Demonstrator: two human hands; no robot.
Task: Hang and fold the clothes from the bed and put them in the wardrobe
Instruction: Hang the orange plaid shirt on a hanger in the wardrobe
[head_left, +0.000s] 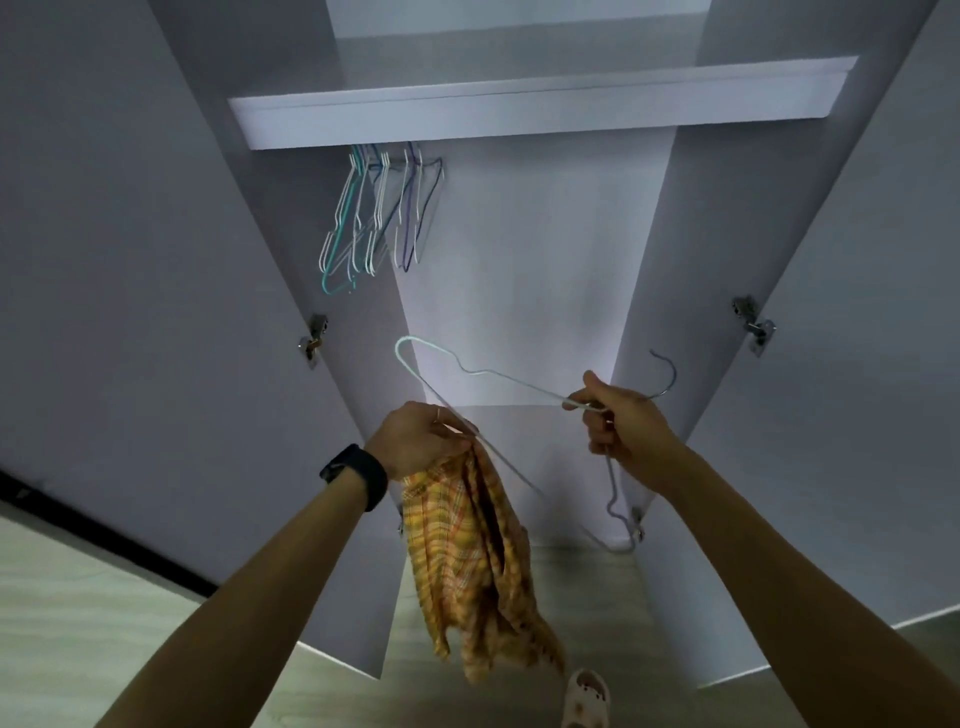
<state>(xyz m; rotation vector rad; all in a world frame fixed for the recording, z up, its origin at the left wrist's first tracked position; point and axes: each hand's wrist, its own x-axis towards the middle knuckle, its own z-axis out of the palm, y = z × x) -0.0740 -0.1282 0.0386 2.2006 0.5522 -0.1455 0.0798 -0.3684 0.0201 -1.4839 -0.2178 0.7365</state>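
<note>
Left hand (415, 441) pinches the plaid garment (467, 561), touching the hanger (488, 371) the right hand (623, 421) grips.

orange checked garment (467, 561) hanging bunched, white wire hanger (519, 383) tilted across its top, open grey wardrobe (519, 106) behind, spare hangers (374, 218) clustered upper left

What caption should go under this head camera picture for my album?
Left hand holds a yellow checked garment while the right hand grips a wire hanger before the open wardrobe.

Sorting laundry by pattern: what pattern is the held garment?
The garment is orange-yellow plaid; head view.
</note>
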